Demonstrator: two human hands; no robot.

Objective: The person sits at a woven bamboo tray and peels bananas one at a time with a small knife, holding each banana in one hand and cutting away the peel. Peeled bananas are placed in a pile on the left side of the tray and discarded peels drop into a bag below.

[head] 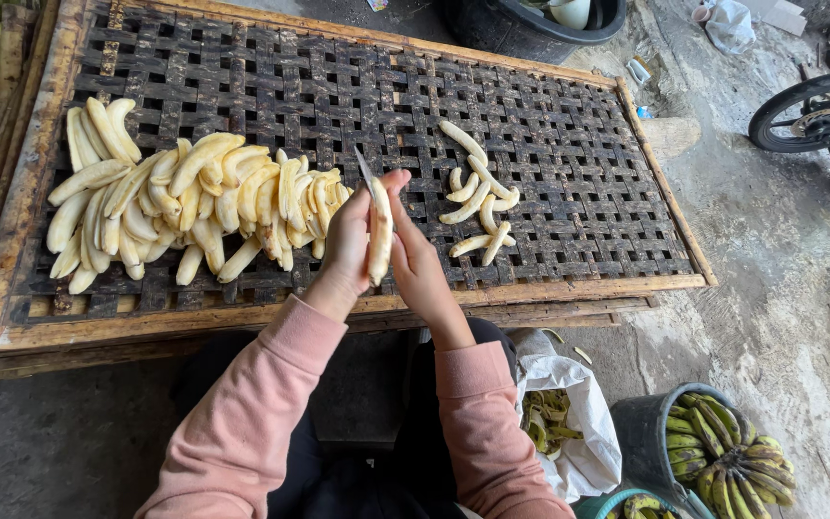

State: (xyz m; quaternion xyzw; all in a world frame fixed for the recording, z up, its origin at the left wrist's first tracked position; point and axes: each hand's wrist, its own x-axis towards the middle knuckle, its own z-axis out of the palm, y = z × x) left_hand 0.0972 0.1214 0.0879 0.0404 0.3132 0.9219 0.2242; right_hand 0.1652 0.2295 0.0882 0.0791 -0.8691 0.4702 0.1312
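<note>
A person in pink sleeves sits at a woven bamboo rack (549, 115) framed in wood. Both hands are raised together over the rack's near edge, holding one peeled banana (379, 231) upright between them. The left hand (348, 240) wraps the banana from the left, its fingers curled and pressed together along the fruit, thumb toward the top. The right hand (417, 261) cups it from the right, fingers closed against the banana's back. A thin knife blade (364, 167) sticks up just above the banana's tip; I cannot tell which hand grips its handle.

On the left of the rack lies a big heap of peeled bananas (184, 202), touching and overlapping. To the right of the hands, well apart from the heap, a small cluster of banana slices (477, 202) lies spread flat on the weave.

On the ground at lower right stand a white sack (583, 452) of peels and a dark bucket (650, 432) of green bananas (737, 461).
</note>
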